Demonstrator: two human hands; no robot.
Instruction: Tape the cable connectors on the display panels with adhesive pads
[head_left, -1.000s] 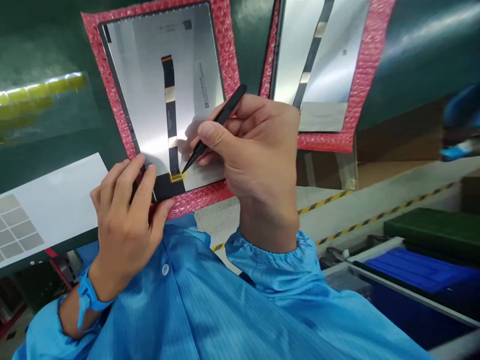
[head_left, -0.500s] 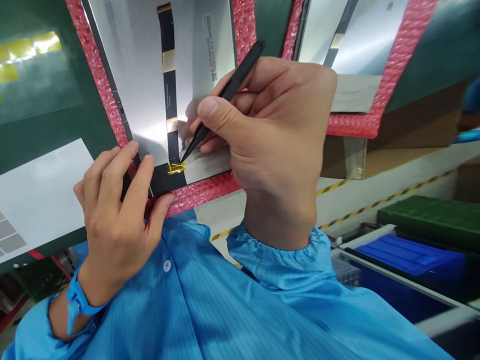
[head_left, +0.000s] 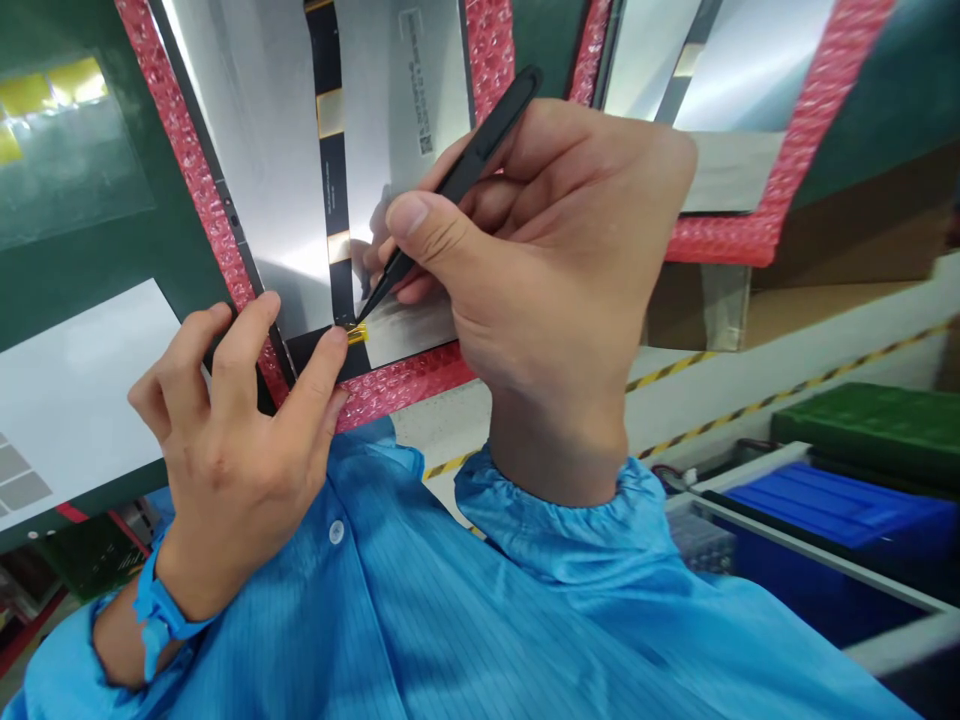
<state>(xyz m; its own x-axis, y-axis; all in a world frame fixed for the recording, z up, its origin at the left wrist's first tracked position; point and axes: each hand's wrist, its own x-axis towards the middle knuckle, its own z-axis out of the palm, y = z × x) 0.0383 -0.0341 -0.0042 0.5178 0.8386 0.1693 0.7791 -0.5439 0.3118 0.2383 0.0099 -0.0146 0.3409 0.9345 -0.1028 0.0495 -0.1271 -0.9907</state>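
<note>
My right hand (head_left: pixel 525 220) is closed around black tweezers (head_left: pixel 480 150), whose tips come down at a small piece of yellow tape (head_left: pixel 357 334). That tape lies where a black flex cable (head_left: pixel 337 190) meets the dark lower strip of a silver display panel (head_left: pixel 405 110). My left hand (head_left: pixel 247 430) has its fingers spread at the panel's lower left corner. Its index fingertip touches the left end of the tape and hides part of it. Pink bubble wrap (head_left: pixel 409 383) lies beneath the panel and shows along its edges.
A second silver panel (head_left: pixel 731 165) on pink wrap sits at the upper right, over a cardboard box (head_left: pixel 832 225). White card (head_left: pixel 82 390) and a clear sheet with yellow tape pieces (head_left: pixel 56 90) lie at left on the green mat. Blue bins (head_left: pixel 840 500) stand lower right.
My left index finger has moved right, from the panel's corner onto the tape. The tweezers, still in my right hand, keep their tips by the tape. The view has shifted slightly.
</note>
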